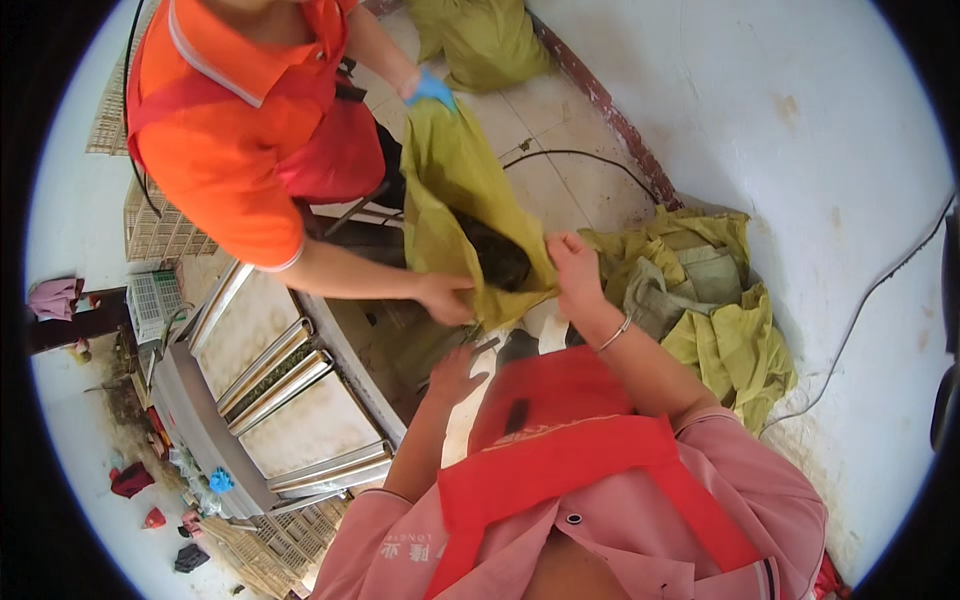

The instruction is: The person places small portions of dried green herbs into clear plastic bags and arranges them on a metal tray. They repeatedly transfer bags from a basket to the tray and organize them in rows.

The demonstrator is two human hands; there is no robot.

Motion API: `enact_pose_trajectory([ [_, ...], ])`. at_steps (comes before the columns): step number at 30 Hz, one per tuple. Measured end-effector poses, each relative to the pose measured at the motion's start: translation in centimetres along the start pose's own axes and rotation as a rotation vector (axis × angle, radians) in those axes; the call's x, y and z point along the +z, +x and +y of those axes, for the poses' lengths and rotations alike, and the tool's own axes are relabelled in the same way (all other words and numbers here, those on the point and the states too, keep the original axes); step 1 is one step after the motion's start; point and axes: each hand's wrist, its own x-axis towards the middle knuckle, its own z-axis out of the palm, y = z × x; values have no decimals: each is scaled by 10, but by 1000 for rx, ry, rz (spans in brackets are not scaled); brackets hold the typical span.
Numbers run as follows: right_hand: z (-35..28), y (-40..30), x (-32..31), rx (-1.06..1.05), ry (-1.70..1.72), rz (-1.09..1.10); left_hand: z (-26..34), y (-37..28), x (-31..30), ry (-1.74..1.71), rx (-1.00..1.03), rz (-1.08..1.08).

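A yellow-green woven sack (469, 172) is stretched between me and a co-worker, its mouth gaping. Dark contents (499, 255) show inside, too shadowed to identify. My right hand (576, 271) grips the near right part of the sack's rim. Just below the sack's lower edge, my left hand (455, 375) is apart from it, fingers spread and nothing visible in them. The co-worker's blue-gloved hand (430, 91) holds the far end of the sack. Their bare hand (448, 298) is at the rim's left side.
Crumpled woven sacks (697, 292) lie against the wall on my right. A filled yellow-green sack (484, 45) stands at the far wall. Black cable (585, 152) crosses the tiled floor. To the left are a metal-framed machine (300, 405) and slatted crates (277, 536).
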Motion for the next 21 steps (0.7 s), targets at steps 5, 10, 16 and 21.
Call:
enact_pose_trajectory([
  [5, -12, 24, 12, -233, -122, 75, -13, 4, 8, -40, 39, -15],
  [10, -54, 58, 50, -379, -18, 123, -5, 3, -1, -75, 90, 50],
  [16, -85, 97, 89, -586, -260, 72, -10, -2, 1, -65, 90, 27],
  [21, -146, 97, 126, -573, -275, -211, -14, -1, 8, -89, 131, 66],
])
